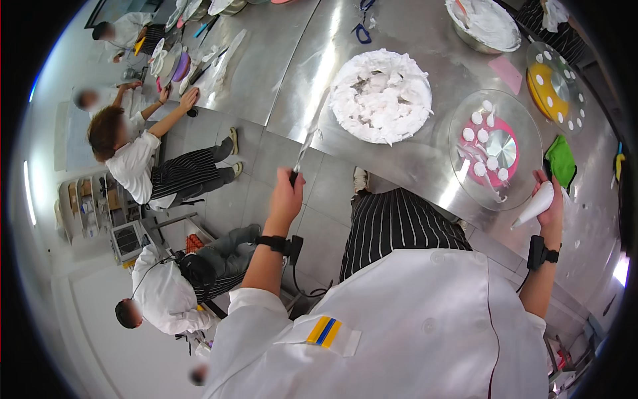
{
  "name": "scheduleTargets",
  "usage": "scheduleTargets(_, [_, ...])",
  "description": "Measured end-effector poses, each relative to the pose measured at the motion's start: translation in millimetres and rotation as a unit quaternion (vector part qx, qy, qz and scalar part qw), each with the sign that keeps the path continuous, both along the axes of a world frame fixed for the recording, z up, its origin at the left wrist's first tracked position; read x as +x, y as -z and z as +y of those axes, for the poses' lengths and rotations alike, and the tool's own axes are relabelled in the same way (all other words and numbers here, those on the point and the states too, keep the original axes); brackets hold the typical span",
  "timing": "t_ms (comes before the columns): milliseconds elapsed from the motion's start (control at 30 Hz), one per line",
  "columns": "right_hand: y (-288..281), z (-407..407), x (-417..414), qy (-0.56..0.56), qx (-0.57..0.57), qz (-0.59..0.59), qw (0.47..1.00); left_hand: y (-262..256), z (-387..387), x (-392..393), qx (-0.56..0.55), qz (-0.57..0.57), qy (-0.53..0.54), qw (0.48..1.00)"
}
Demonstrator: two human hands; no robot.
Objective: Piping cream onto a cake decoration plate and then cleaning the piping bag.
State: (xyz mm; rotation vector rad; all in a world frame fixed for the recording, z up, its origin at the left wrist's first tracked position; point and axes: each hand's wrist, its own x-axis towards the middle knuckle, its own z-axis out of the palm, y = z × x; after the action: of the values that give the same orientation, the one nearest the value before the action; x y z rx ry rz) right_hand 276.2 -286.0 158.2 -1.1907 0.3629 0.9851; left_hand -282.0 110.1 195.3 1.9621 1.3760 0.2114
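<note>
My left hand (285, 204) grips the black handle of a long palette knife (310, 130). Its blade is smeared with white cream and points over the table edge towards a bowl heaped with white cream (381, 95). In my right hand (553, 212) is a white piping bag (538, 204), its metal tip pointing down and left. Beside that hand stands a clear cake turntable with a pink base (491, 149). Several piped dabs of cream (482, 135) and some smears lie on its plate.
A yellow-based turntable (548, 90) with cream dabs, a green cloth (561, 160), a pink scraper (506, 74), a second cream bowl (483, 30) and blue-handled scissors (361, 32) are on the steel table (289, 107). Several people in white jackets are at the left.
</note>
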Motion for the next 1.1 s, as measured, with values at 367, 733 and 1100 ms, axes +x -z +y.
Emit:
scheduleTargets(367, [-8,2,-9,0.004,-0.018,0.014,1.0,57,58,85,0.196,-0.094,0.169,0.961])
scheduleTargets(733, [-10,5,-7,-0.013,-0.025,0.003,1.0,68,33,-6,0.129,-0.002,0.13,0.983])
scheduleTargets(1100, [-5,2,6,-0.021,-0.012,-0.01,1.0,-6,-12,-64,0.179,0.113,0.102,0.972])
